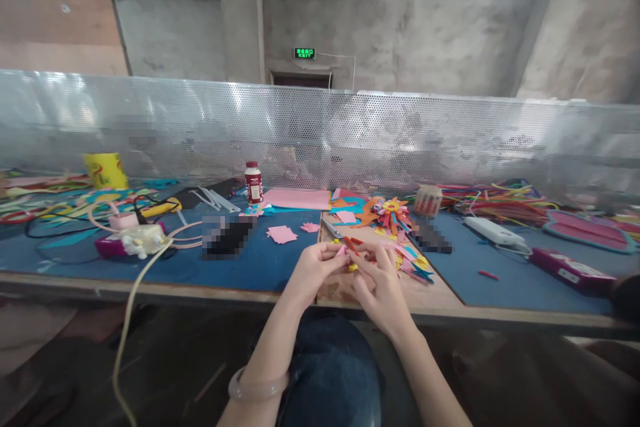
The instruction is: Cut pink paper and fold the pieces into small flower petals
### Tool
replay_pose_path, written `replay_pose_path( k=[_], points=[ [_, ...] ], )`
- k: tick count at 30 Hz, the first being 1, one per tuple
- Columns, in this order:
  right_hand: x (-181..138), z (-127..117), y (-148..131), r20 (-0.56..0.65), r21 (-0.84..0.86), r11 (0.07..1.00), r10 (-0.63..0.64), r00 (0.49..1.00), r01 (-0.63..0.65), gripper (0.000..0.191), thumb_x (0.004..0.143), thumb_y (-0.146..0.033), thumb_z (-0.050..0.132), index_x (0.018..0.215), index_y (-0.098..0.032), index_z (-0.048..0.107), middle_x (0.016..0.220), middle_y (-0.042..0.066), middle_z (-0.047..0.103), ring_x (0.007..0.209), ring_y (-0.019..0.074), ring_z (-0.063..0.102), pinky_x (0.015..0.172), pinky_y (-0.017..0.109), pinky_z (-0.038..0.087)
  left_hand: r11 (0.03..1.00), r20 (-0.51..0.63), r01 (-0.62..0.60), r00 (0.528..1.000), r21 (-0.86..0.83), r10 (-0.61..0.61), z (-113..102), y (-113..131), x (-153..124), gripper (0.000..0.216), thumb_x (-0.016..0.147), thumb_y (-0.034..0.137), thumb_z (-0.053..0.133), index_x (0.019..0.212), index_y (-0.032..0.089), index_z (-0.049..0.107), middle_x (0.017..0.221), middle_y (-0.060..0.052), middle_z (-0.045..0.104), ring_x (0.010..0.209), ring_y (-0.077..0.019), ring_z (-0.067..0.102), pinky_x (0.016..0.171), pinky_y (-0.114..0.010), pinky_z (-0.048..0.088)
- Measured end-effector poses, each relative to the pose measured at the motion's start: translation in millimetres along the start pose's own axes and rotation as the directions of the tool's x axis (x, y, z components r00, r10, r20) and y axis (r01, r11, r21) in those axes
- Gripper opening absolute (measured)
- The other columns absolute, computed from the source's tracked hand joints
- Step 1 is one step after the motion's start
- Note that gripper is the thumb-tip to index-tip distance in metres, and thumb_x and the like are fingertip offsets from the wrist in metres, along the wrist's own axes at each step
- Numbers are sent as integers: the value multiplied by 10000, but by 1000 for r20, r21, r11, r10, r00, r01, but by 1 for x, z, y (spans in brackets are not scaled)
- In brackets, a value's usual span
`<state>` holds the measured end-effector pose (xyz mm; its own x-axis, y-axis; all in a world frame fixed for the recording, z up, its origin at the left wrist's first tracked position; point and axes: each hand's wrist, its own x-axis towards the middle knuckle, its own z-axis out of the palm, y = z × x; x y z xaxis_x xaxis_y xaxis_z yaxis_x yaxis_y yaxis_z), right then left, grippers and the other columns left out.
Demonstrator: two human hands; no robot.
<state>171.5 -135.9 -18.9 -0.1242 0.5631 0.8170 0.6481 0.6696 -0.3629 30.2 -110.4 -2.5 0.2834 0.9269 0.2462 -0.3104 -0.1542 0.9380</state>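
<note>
My left hand (316, 268) and my right hand (381, 280) meet over the near edge of the wooden board (430, 290), fingers pinched together on a small pink and yellow paper piece (347, 259). Both hands are closed around it. Just beyond the fingers lie coloured paper scraps (411, 260) and a multicoloured paper flower (393, 211). A translucent bangle (257, 385) sits on my left wrist.
A blue-topped table (240, 260) carries pink paper squares (281, 234), a red-capped bottle (253, 182), a yellow cup (105, 170), a white power strip (493, 230), cables and coloured strips. A perforated metal screen (320, 133) runs behind it. My knee in jeans (333, 373) is below.
</note>
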Motion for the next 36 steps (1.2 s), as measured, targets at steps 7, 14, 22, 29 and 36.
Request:
replay_pose_path(
  k=[7,14,22,29,36],
  points=[
    [14,-2,18,22,323,915,247,969,-240,220,798,-287,499,865,-207,693,881,70,585,849,195,537,740,331,448,1000,13,21,1000,14,-21,0,0,1,303,642,256,703,875,80,625,820,-122,691,801,-214,650,812,-355,493],
    [34,-6,29,460,529,670,289,840,-521,265,708,-389,620,756,-138,686,769,68,655,737,179,594,698,299,458,995,-18,89,996,48,-88,1,1,1,486,653,187,683,1092,117,485,829,-122,694,807,-237,658,761,-370,509],
    [25,-6,28,483,527,644,311,819,-555,265,698,-387,626,771,-138,678,752,54,661,710,160,593,685,279,444,993,51,40,998,111,-46,-2,-6,2,578,651,183,684,1171,131,437,798,-118,695,793,-240,661,759,-385,497],
    [22,-2,30,442,549,629,340,830,-550,284,698,-411,616,727,-132,664,713,45,647,663,150,576,641,264,427,978,84,58,994,200,-76,2,-3,1,338,664,272,670,952,114,590,798,-124,691,746,-217,660,713,-324,503],
    [22,-2,29,400,564,608,391,829,-559,323,719,-441,576,720,-130,663,717,42,629,675,151,547,629,253,404,951,94,89,988,295,-122,4,1,1,305,667,377,643,803,105,657,809,-126,681,675,-202,650,557,-262,496]
  ],
)
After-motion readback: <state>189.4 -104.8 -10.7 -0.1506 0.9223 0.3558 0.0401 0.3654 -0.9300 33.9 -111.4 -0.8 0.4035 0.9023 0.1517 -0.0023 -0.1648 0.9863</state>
